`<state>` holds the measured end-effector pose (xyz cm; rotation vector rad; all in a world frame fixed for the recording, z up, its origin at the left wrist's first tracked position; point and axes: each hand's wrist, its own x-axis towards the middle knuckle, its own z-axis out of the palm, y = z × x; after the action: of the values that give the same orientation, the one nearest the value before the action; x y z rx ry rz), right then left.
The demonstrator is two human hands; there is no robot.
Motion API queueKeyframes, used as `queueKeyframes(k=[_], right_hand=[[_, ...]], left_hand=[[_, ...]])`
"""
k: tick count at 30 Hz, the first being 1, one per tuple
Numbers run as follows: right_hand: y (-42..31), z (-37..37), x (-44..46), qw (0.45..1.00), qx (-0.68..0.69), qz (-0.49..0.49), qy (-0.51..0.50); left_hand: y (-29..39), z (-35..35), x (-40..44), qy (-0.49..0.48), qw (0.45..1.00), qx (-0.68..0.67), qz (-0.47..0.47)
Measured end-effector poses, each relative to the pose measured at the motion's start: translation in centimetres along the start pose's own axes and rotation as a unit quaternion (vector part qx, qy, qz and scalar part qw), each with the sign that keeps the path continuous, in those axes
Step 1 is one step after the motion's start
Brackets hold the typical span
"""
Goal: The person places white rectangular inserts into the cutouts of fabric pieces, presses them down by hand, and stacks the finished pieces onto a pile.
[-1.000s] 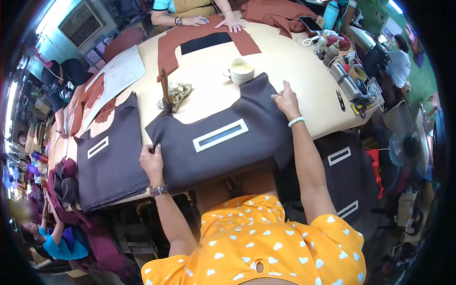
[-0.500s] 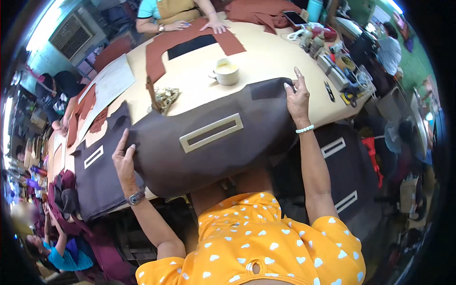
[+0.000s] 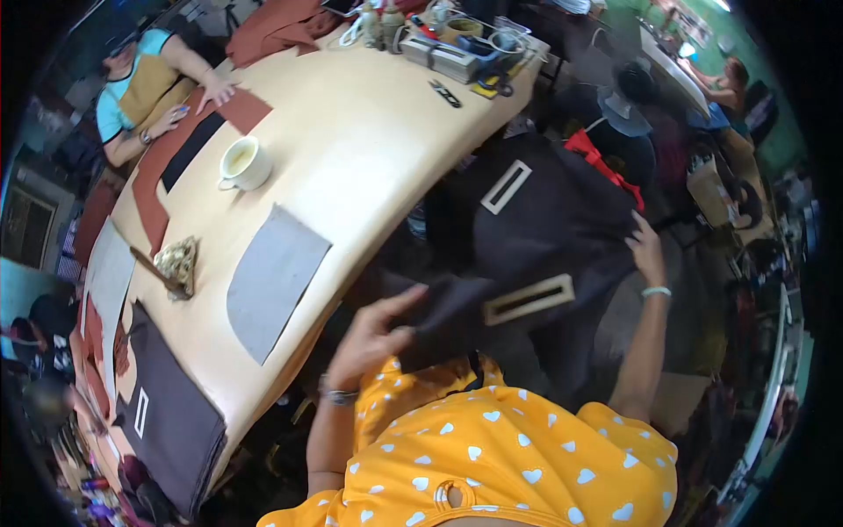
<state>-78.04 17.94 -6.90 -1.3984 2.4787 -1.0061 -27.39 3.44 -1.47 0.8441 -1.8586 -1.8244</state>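
Observation:
A dark brown leather panel [image 3: 597, 285] with a pale slotted rectangular frame [image 3: 529, 299] on it hangs between my hands, to the right of the table. My right hand [image 3: 647, 250] grips its right edge. At its left edge is my left hand [image 3: 369, 338], slightly blurred, with thumb and forefinger at the leather; the other fingers are partly hidden. Behind it lies more dark leather with a second pale frame [image 3: 507, 187]. On the table, a grey curved piece [image 3: 277, 281] lies near the edge closest to me.
The table [image 3: 351, 132] bears a cup [image 3: 246, 164], a rock-like lump [image 3: 178, 263], stacked dark panels [image 3: 171, 422] and a tool box [image 3: 439, 60]. Across it, a person's hands [image 3: 213, 92] rest on rust-coloured leather [image 3: 149, 198]. A red strap [image 3: 606, 167] lies beyond the held panel.
My view has turned right. Both hands have carried the leather panel off the table to its right side, uncovering the grey piece.

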Motion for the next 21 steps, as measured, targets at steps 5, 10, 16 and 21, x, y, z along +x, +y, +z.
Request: queueKeyframes(k=[5,10,16,21], right_hand=[[10.2,-14.4,-5.0,0.947,-0.23,0.222,0.017],[11.8,-13.1,-0.7,0.944,-0.262,0.182,0.085],[9.2,-2.2,7.9,0.974,-0.167,0.098,0.114],[9.3,8.3,13.3,0.969,-0.192,0.025,0.152]], left_hand=[[-1.8,10.6,4.6,-0.236,0.966,0.016,0.102],[-2.6,14.6,5.8,-0.188,0.961,0.128,0.157],[-8.7,13.8,7.5,-0.026,0.939,0.34,0.053],[-11.1,12.2,8.1,0.043,0.935,0.352,-0.014]])
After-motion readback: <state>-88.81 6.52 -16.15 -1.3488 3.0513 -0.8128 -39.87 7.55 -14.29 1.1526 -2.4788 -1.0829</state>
